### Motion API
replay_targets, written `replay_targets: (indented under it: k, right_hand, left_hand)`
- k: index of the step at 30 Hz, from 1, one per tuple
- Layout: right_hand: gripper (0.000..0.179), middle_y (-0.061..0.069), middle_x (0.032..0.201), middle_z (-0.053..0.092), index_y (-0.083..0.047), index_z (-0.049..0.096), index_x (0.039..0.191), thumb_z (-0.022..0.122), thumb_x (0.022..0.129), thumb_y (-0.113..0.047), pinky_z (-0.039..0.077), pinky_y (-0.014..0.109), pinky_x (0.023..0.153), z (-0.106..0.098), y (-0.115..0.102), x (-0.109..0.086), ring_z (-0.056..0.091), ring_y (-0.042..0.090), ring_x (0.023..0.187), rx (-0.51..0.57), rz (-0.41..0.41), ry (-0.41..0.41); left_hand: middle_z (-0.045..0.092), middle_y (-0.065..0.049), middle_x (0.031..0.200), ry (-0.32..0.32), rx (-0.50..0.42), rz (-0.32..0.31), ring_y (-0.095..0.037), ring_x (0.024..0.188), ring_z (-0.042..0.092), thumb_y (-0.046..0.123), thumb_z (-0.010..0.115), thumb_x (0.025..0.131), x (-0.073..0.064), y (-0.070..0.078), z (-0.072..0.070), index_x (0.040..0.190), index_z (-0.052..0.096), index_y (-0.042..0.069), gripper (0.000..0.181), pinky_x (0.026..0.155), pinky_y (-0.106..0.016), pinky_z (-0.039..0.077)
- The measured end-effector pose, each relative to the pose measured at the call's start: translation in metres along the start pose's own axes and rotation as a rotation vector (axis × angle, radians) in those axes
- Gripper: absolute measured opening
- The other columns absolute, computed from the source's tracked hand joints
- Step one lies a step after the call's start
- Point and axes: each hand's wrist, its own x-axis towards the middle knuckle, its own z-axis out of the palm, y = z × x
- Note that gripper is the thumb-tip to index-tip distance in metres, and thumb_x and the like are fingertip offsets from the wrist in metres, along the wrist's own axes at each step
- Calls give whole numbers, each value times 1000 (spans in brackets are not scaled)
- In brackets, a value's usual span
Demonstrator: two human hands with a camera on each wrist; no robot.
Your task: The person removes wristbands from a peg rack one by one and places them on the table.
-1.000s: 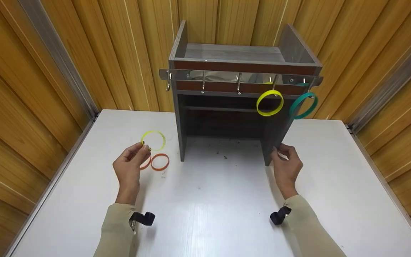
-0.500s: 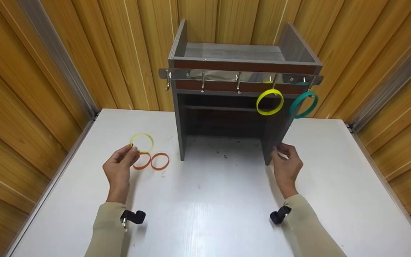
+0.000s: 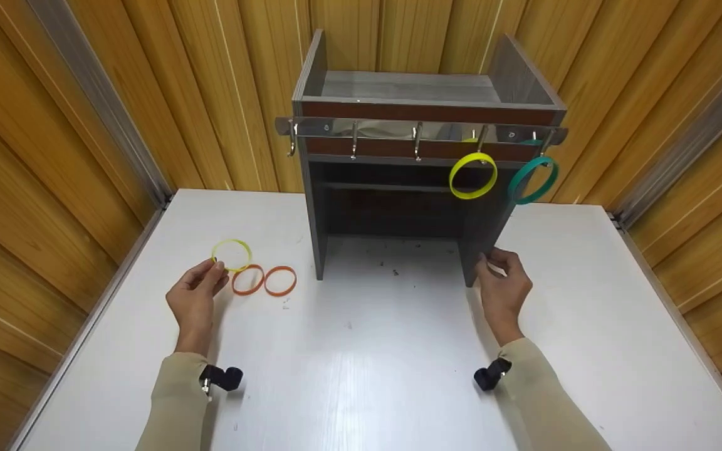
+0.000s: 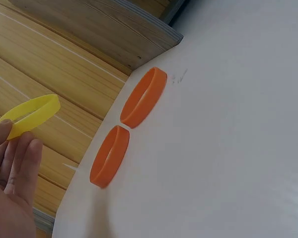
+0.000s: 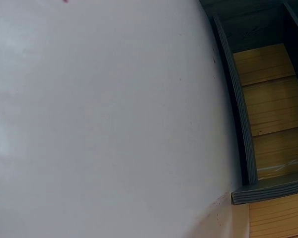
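Left hand [image 3: 195,297] has a yellow band [image 4: 42,115] pinched between thumb and fingers, held up over the tabletop [image 3: 361,388] toward its left edge, two orange bands [image 4: 150,103] lying nearby. Right hand [image 3: 504,285] grips the grey shelf unit [image 3: 486,219] low on its right panel, which stands toward the tabletop's back edge.

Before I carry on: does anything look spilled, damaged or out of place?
Yes: dark specks mar the otherwise plain white tabletop below the grey rack, with fainter marks beside one orange band; possibly debris or scuffs. Nothing else stands out.
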Motion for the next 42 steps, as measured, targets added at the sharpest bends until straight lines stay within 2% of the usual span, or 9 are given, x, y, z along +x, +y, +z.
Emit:
replay_targets:
  k: [7, 13, 20, 25, 28, 32, 42]
  right_hand:
    - [20, 15, 110, 72, 6, 69, 114, 75, 96, 0, 60, 16, 84, 1, -1, 1, 68, 11, 99, -17, -12, 2]
    - [18, 14, 110, 72, 5, 69, 113, 75, 96, 1, 60, 18, 85, 0, 0, 0, 69, 17, 101, 0, -12, -1]
    - [19, 13, 109, 72, 6, 69, 113, 75, 95, 2, 60, 18, 85, 0, 2, 0, 68, 10, 100, -16, -13, 3]
    - [19, 14, 110, 72, 6, 69, 113, 74, 96, 1, 60, 18, 85, 0, 2, 1, 68, 8, 100, -28, -8, 3]
    - [19, 13, 111, 72, 5, 69, 114, 74, 97, 0, 60, 18, 85, 0, 3, 0, 67, 8, 100, -22, 5, -8]
    - [20, 12, 113, 72, 4, 69, 116, 74, 98, -3, 59, 17, 86, -1, 1, -2, 67, 8, 102, -13, 27, -24]
    - [23, 14, 114, 71, 3, 69, 118, 76, 97, -3, 59, 17, 86, -1, 1, -1, 65, 8, 101, 2, 52, -17]
  left_hand:
    - [74, -1, 93, 30, 31, -48, -11, 84, 76, 3, 79, 95, 11, -8, -14, 125, 67, -13, 36, 85, -27, 63]
    - [74, 0, 99, 45, 50, -104, -11, 88, 75, 6, 79, 96, 12, -10, -23, 131, 65, -12, 42, 88, -26, 62]
    - [73, -2, 100, 123, 53, -170, -11, 88, 75, 6, 79, 97, 14, -13, -28, 129, 68, -7, 36, 88, -25, 62]
    - [71, -4, 103, 149, 34, -231, -10, 89, 74, 5, 78, 97, 16, -15, -31, 132, 68, -6, 38, 90, -25, 61]
    - [69, -5, 104, 157, 43, -241, -9, 90, 73, 4, 78, 97, 16, -19, -31, 134, 66, -7, 40, 91, -25, 61]
    - [69, -6, 104, 160, 67, -221, -10, 91, 73, 3, 77, 98, 15, -22, -33, 134, 65, -9, 40, 92, -25, 60]
    - [67, -11, 115, 151, 123, -242, -13, 98, 72, 3, 75, 98, 17, -21, -35, 136, 66, -8, 40, 93, -25, 60]
